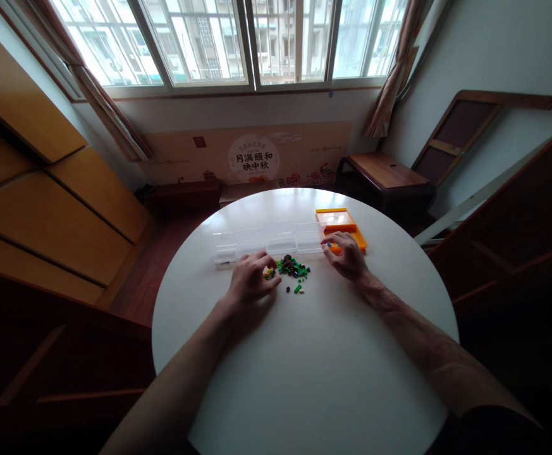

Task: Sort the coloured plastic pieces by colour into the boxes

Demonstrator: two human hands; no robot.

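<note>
Your left hand (251,278) rests at the left edge of the pile of small bricks (292,266), fingers curled together around what appears to be a yellow piece (269,273); whether that piece is actually pinched cannot be told at this size. Your right hand (349,254) lies with its fingertips at the near edge of the orange tray (339,221), fingers lightly bent; a small blue speck shows under them, but you cannot tell whether it is gripped.

The pile sits near the middle of the round white table (304,366), just in front of the clear compartment box (269,241).

Risks:
- A sweep of either wrist could scatter the loose bricks; a green brick (298,289) already lies apart from the pile.
- Small pieces can roll toward the table edge.
- Pressure on the tray's edge may tip or slide it.

The compartment box lies with its long axis left to right across the table. The tray's long axis runs away from you, angled slightly to the left.
</note>
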